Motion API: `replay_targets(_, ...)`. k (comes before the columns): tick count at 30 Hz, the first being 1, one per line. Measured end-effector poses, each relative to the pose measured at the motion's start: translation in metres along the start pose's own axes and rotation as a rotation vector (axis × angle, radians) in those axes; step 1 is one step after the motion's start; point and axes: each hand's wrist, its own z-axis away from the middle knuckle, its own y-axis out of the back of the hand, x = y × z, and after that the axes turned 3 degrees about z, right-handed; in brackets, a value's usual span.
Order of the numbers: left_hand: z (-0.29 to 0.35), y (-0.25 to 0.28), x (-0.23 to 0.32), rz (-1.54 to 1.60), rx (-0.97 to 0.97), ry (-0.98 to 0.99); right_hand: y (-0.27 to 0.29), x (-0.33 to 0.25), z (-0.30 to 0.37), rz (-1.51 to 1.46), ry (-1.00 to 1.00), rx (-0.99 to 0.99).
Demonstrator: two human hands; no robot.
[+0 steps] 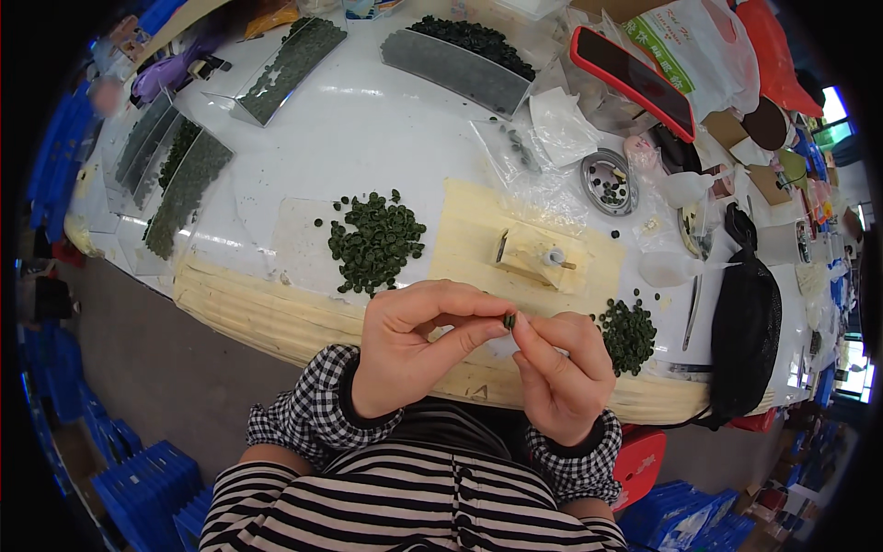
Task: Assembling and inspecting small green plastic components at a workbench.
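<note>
Close to the table's front edge, my left hand (409, 336) pinches a small dark green round piece (509, 320) between thumb and forefinger. My right hand (566, 368) meets it there, its fingertips closed against the other side of the piece. Just beyond my left hand lies a large pile of similar green pieces (375, 241). To the right of my right hand is a smaller pile (627, 337). A small block fixture (543, 256) with a pale upright peg stands on a yellowish sheet (464, 216) beyond both hands.
Clear bins of green pieces (457, 64) stand at the back and left. A red-cased phone (633, 81) leans at back right, near a round metal dish (609, 182). Tweezers (693, 313) and a black mesh bag (747, 322) lie at right. Padding (248, 308) covers the table's front edge.
</note>
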Motion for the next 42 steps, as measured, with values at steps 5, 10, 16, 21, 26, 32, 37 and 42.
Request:
replay_targets(5, 0.002, 0.003, -0.004, -0.012, -0.015, 0.003, 0.0, 0.0, 0.0, -0.005, 0.003, 0.002)
replay_targets(10, 0.001, 0.004, -0.005, -0.09, -0.031, -0.051, 0.0, 0.001, 0.0, 0.011, 0.03, -0.009)
replay_targets(16, 0.001, 0.004, -0.003, -0.184, -0.047, -0.115, 0.002, 0.004, 0.001, -0.006, 0.053, -0.026)
replay_targets(21, 0.002, 0.004, 0.0, -0.231, -0.056, -0.133, 0.001, 0.003, 0.001, 0.004, 0.057, -0.025)
replay_targets(26, 0.001, 0.002, -0.002, -0.234, -0.022, -0.164, 0.0, 0.004, 0.001, -0.002, 0.055, -0.015)
replay_targets(32, 0.001, 0.001, 0.005, -0.424, 0.007, -0.236, 0.025, 0.004, 0.005, 0.063, -0.194, 0.081)
replay_targets(37, 0.011, 0.015, 0.011, -0.879, -0.108, -0.33, 0.047, 0.009, 0.02, 0.285, -0.259, -0.014)
replay_targets(42, 0.017, 0.019, 0.005, -1.043, -0.21, -0.342, 0.036, 0.005, 0.029, 0.439, -0.158, -0.165)
